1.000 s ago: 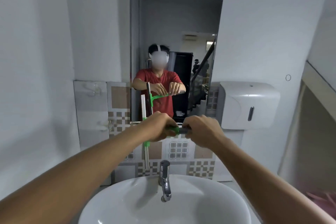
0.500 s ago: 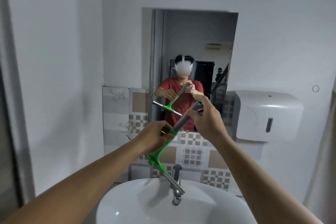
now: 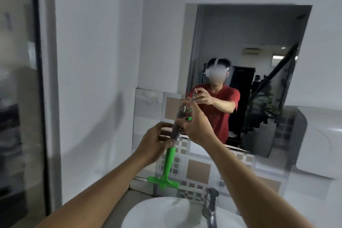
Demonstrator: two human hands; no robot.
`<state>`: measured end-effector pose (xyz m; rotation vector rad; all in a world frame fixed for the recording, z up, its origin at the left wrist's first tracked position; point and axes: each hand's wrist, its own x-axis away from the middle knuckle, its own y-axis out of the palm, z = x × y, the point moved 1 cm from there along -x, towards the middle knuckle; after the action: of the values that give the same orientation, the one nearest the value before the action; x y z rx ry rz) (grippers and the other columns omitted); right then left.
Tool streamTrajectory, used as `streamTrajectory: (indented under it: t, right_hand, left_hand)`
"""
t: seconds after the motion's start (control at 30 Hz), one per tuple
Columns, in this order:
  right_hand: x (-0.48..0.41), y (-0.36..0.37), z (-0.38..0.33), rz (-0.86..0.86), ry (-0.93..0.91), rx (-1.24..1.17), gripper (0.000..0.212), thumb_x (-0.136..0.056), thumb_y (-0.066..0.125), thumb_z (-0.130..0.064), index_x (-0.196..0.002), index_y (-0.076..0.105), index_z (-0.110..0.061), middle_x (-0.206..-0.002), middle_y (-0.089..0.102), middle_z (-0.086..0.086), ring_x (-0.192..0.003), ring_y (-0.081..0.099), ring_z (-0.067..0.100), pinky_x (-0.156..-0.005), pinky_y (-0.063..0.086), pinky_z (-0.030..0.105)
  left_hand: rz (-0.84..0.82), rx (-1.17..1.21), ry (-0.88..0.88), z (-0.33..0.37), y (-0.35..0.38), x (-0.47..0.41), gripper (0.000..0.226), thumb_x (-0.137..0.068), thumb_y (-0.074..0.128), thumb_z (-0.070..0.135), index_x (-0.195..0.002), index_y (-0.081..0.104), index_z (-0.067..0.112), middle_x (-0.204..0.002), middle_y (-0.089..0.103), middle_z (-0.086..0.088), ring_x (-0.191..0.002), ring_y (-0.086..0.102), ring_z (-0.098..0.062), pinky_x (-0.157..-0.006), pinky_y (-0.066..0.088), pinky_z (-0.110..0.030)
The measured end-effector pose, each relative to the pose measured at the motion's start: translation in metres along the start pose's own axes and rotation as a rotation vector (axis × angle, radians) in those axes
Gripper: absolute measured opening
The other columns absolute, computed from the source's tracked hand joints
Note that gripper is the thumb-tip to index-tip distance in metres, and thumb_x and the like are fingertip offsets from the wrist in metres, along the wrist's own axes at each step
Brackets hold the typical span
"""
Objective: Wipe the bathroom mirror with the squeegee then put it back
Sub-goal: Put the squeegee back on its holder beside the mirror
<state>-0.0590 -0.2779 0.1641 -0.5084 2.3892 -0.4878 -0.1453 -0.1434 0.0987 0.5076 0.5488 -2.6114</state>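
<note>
Here we grip the squeegee (image 3: pixel 169 161) upright, left hand (image 3: pixel 156 143) and right hand (image 3: pixel 192 124) both closed on its handle; tap (image 3: pixel 211 207) and sink (image 3: pixel 157 214) sit below, mirror (image 3: pixel 259 33) beyond.

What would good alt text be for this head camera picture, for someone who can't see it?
Seen from the wearer's head, a left hand and right hand hold a green squeegee upright by its dark handle, blade end down, above a white sink and tap. Behind is a wall mirror reflecting the person, over patterned tiles.
</note>
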Motion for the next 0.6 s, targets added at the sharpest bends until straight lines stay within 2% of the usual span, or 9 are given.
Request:
streamTrajectory:
  t: [0.07,0.13,0.27,0.4,0.5,0.6]
  right_hand:
    - [-0.017,0.018,0.006,-0.022,0.010,-0.035,0.048,-0.087,0.073,-0.004,-0.121,0.048,-0.026,-0.104,0.065,0.000,-0.087,0.072,0.024,-0.068,0.064,0.046]
    - [-0.039,0.042,0.013,-0.044,0.004,-0.048,0.044,-0.089,0.070,-0.003,-0.118,0.050,-0.029,-0.106,0.065,0.000,-0.089,0.071,0.023,-0.070,0.064,0.047]
    - [-0.080,0.081,0.026,-0.058,0.018,-0.062,0.041,-0.091,0.067,-0.007,-0.122,0.057,-0.032,-0.098,0.067,0.001,-0.084,0.072,0.023,-0.071,0.064,0.047]
    - [-0.114,0.105,0.041,-0.062,0.032,-0.047,0.040,-0.094,0.063,-0.009,-0.124,0.056,-0.034,-0.096,0.066,0.001,-0.080,0.072,0.020,-0.070,0.064,0.043]
    - [-0.134,0.119,0.054,-0.061,0.050,-0.046,0.040,-0.094,0.064,-0.007,-0.122,0.056,-0.034,-0.097,0.066,0.002,-0.082,0.072,0.018,-0.068,0.065,0.041]
    - [-0.151,0.130,0.064,-0.060,0.060,-0.042,0.040,-0.095,0.063,-0.007,-0.124,0.056,-0.034,-0.096,0.066,0.000,-0.082,0.071,0.013,-0.068,0.065,0.034]
  left_hand:
    - [0.024,-0.001,-0.016,-0.013,-0.009,-0.011,0.047,-0.083,0.073,0.008,-0.124,0.060,0.028,-0.107,0.074,0.002,-0.092,0.073,-0.010,-0.080,0.057,-0.025]
    - [0.052,0.002,-0.031,-0.032,-0.020,-0.029,0.049,-0.081,0.074,0.008,-0.122,0.061,0.030,-0.105,0.074,0.004,-0.091,0.073,-0.009,-0.081,0.057,-0.028]
    - [0.116,0.080,-0.060,-0.067,-0.041,-0.066,0.047,-0.076,0.072,-0.001,-0.115,0.064,0.026,-0.100,0.077,0.000,-0.090,0.074,-0.014,-0.083,0.060,-0.037]
    - [0.160,0.120,-0.049,-0.094,-0.047,-0.096,0.047,-0.081,0.069,-0.002,-0.120,0.062,0.023,-0.102,0.076,-0.002,-0.089,0.074,-0.017,-0.079,0.061,-0.031]
    - [0.169,0.105,-0.034,-0.108,-0.047,-0.115,0.053,-0.083,0.067,-0.001,-0.126,0.059,0.028,-0.104,0.074,0.001,-0.087,0.074,-0.013,-0.074,0.060,-0.025]
    - [0.190,0.087,-0.016,-0.122,-0.047,-0.134,0.054,-0.084,0.066,0.001,-0.128,0.058,0.030,-0.105,0.074,0.005,-0.087,0.072,-0.009,-0.074,0.060,-0.025]
